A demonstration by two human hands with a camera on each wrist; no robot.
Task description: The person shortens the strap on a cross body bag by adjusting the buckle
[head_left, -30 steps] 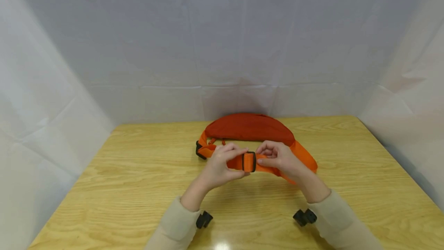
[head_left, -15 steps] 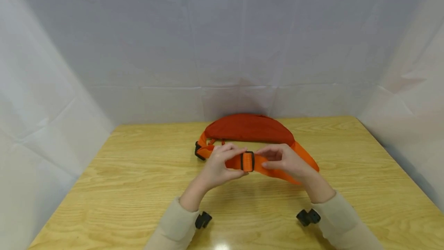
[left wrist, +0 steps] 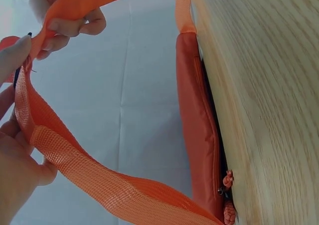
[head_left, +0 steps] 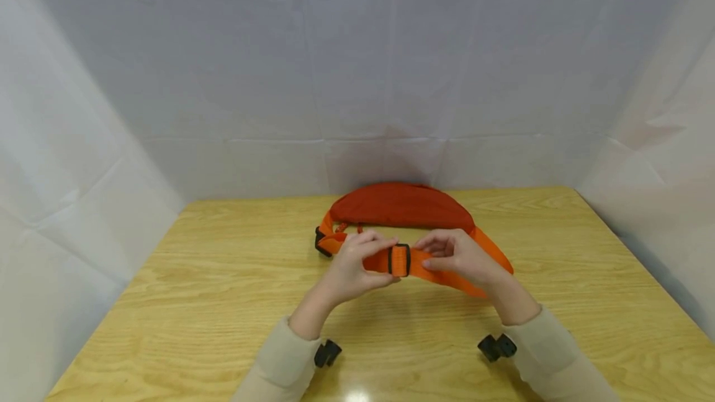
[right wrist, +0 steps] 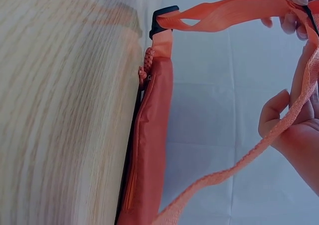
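Wooden table (head_left: 223,278) | pale sheet (head_left: 357,79) behind red pouch (head_left: 399,205) | fingers (head_left: 382,245) partly hiding strap (head_left: 447,279)

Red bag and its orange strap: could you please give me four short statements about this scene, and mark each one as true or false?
1. The left grip is on the black slider of the orange strap. True.
2. The orange strap lies wholly flat. False: part of it is held up.
3. In the head view, a black buckle is near the left end of the red bag. True.
4. The red bag is nearer the person than the black slider. False: it lies farther away.
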